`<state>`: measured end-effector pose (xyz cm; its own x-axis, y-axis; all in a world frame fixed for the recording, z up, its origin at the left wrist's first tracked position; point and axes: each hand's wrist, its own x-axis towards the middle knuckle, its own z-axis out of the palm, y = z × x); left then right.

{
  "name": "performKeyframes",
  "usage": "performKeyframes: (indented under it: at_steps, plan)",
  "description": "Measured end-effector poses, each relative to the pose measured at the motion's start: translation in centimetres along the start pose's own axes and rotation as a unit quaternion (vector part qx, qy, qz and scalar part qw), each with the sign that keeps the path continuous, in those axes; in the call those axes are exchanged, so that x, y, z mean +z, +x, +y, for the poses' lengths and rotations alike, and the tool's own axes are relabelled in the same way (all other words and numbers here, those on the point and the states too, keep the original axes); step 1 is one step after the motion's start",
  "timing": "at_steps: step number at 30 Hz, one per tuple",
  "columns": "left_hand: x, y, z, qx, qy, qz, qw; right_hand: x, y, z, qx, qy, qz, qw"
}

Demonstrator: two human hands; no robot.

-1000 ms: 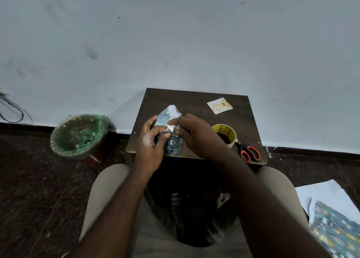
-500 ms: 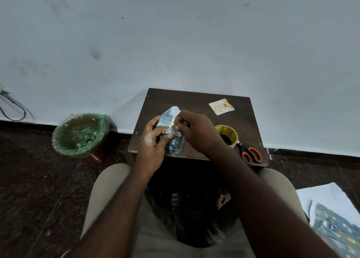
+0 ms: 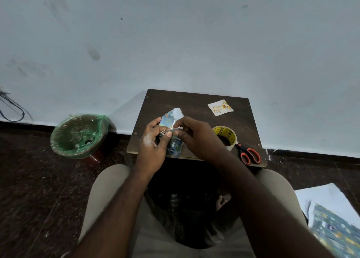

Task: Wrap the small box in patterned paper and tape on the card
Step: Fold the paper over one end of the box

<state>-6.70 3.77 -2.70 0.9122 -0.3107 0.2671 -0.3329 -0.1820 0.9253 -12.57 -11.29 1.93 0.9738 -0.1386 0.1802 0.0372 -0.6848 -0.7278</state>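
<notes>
Small box (image 3: 174,146), partly wrapped in blue patterned paper (image 3: 169,119), held upright over near edge of desk (image 3: 175,102), pointed flap up. Birthday card (image 3: 220,107) flat near far right corner.

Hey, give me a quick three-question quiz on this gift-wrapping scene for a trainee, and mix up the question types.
1. True or false: the card lies on the table, with neither hand touching it.
2. Which lies closest to the tape roll? A card, B scissors, C bin.
3. Fill in: the paper-covered box is held by ___ hands.
Key: 1 true; 2 B; 3 both, the left hand and the right hand.
</notes>
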Motion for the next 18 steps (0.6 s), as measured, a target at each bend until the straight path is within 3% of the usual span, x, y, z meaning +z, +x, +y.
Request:
performKeyframes:
  at_steps: [7,13,18]
  plan:
    - [-0.1,0.0,-0.3,0.005,0.018,0.000,1.000,-3.7,2.3,-0.5,0.004,-0.050,-0.128,0.991]
    - [0.0,-0.1,-0.2,0.011,0.022,-0.008,1.000,-2.3,2.6,-0.5,0.052,-0.121,-0.027,0.991]
    - [0.0,0.0,-0.4,0.002,0.009,-0.003,1.000,-0.6,1.6,-1.1,0.040,-0.137,0.041,0.989]
